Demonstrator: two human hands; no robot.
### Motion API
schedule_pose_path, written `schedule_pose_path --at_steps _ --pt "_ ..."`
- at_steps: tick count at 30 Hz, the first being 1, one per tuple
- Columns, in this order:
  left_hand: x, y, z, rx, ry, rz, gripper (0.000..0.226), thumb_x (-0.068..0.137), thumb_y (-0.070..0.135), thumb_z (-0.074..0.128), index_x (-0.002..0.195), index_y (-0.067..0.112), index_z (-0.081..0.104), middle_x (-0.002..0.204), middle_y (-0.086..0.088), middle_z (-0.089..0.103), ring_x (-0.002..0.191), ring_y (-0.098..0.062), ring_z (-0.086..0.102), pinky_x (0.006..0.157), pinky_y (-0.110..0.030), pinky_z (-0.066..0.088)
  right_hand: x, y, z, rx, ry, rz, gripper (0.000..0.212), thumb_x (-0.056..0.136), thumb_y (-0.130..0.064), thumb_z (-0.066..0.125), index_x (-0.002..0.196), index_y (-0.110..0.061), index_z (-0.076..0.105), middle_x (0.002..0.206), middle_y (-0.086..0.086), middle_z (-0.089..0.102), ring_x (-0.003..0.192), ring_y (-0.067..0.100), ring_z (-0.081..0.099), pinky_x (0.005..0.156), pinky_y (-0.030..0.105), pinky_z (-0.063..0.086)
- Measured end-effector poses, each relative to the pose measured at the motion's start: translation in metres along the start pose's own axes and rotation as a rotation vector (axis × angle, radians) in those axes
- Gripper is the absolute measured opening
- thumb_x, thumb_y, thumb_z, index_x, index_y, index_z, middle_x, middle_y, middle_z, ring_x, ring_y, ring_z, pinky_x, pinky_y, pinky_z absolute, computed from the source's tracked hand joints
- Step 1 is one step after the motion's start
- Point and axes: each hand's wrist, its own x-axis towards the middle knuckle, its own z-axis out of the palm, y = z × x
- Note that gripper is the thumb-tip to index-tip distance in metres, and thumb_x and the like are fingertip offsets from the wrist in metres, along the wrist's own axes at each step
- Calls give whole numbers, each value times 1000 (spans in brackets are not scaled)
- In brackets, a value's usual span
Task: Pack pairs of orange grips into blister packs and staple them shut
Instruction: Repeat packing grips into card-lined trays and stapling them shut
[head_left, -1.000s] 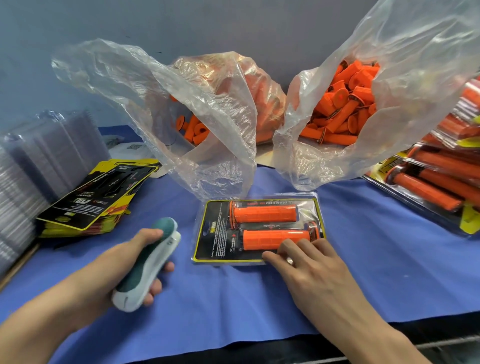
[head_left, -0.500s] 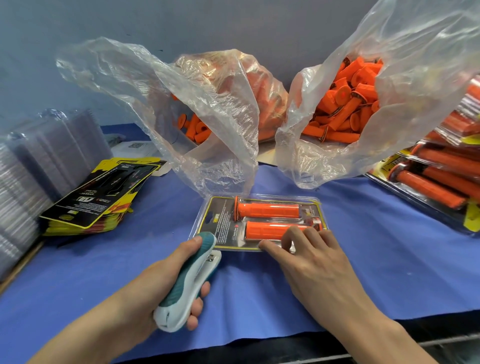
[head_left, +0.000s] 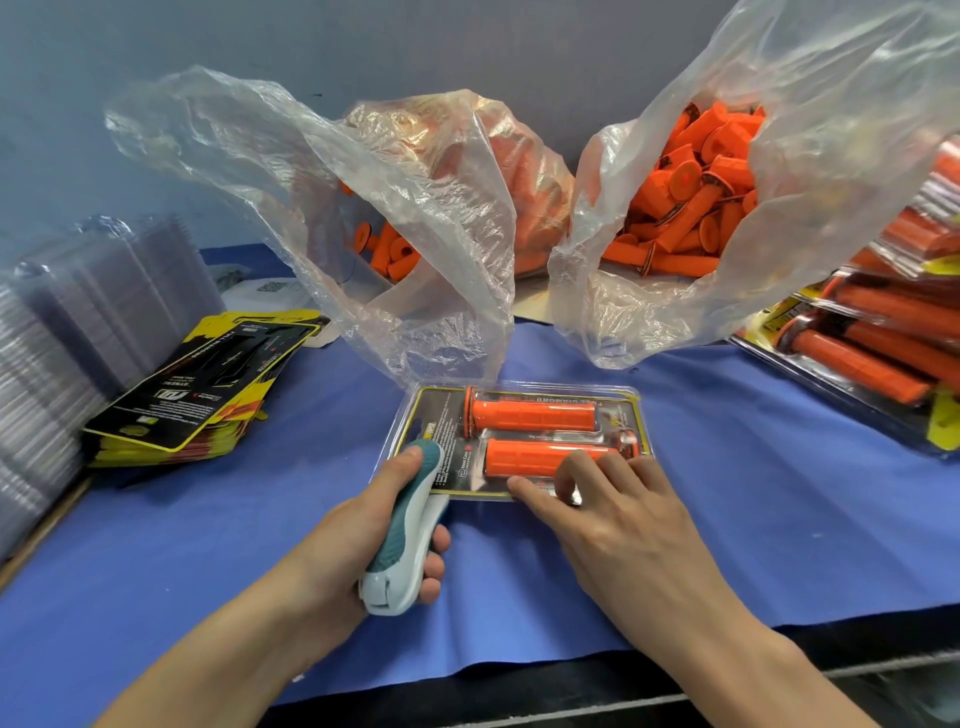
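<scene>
Centrally on the blue surface (head_left: 779, 493) lies a clear blister pack (head_left: 441, 421) with a black and yellow printed card inside. It holds two orange grips side by side along its length, the far grip (head_left: 535, 415) with its flange to the left and the near grip (head_left: 524, 457) with its flange to the right.

Both hands meet the pack at its near edge. The left hand (head_left: 353, 540) is wrapped round a teal and white stapler (head_left: 410, 525), thumb along the top and fingers curled underneath. The stapler's nose lies over the pack's near left corner; whether the edge sits inside its mouth cannot be told. The right hand (head_left: 623, 525) rests on the pack's near right part with fingers spread and only slightly bent. Its fingertips (head_left: 517, 484) press on the plastic just beside the near grip, and it grasps nothing.

Behind the pack stand two open clear plastic bags of loose orange grips, the left bag (head_left: 415, 234) slumped toward the pack and the right bag (head_left: 805, 182) fuller. Off to the right, well apart from the hands, is a pile of filled packs (head_left: 872, 358). To the left lies a fanned stack of printed cards (head_left: 208, 384), and further left a stack of empty clear shells (head_left: 78, 338).
</scene>
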Motion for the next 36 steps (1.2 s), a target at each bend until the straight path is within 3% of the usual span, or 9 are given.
schedule_pose_path --at_steps 7,14,19,22,24,26,29,33,36 --pt "-5 2 -9 62 30 -17 62 79 64 61 97 5 67 75 -16 62 53 -25 55 48 -30 51 0 -1 -1 20 0 12 37 78 -11 71 111 -29 69 86 0 57 72 26 53 64 38 42" --pt "-31 29 -65 729 151 -143 72 60 76 56 83 7 60 60 -17 67 43 -29 62 41 -25 47 -1 -4 -1 -6 -30 -18 37 74 -12 77 106 -27 69 84 1 56 70 26 51 62 39 41" --pt "-8 15 -102 1329 632 140 52 74 78 50 94 31 48 91 3 59 78 -18 59 65 -35 47 2 -9 -3 -42 -46 -27 23 82 -9 59 94 -27 68 81 0 53 69 24 50 65 37 35" --pt "4 8 -107 1551 734 175 54 76 78 46 95 28 44 103 5 51 92 -19 46 76 -37 42 3 -10 -2 -36 -48 -37 22 80 -10 62 92 -26 68 82 -1 53 70 24 51 68 36 31" --pt "7 8 -107 1634 774 186 61 79 74 49 116 25 49 116 1 52 108 -23 46 85 -39 42 3 -10 -2 -17 -35 -26 24 80 -9 65 96 -27 68 84 -1 54 72 24 52 70 37 33" --pt "9 9 -101 1583 800 362 72 83 61 61 140 20 42 128 -7 49 120 -31 45 94 -43 40 7 -8 -5 18 5 0 28 81 -9 70 101 -28 67 87 -2 55 75 25 52 71 37 38" --pt "10 12 -79 1136 693 728 70 87 41 67 145 12 41 133 -10 48 124 -29 46 105 -42 36 21 -3 -18 110 99 110 26 81 -8 74 99 -26 68 87 0 55 69 27 50 65 38 40" --pt "11 23 -33 384 399 630 73 82 64 56 141 24 43 128 12 56 109 10 56 96 -26 45 43 8 -47 606 136 347 15 101 -24 52 104 -35 61 96 -10 58 68 16 62 55 36 50" --pt "14 29 -8 156 140 667 49 92 55 49 126 23 62 114 -5 70 103 -18 68 90 -38 56 55 20 -60 1169 133 591 14 101 -25 54 99 -34 64 87 -6 67 70 12 68 55 30 55"
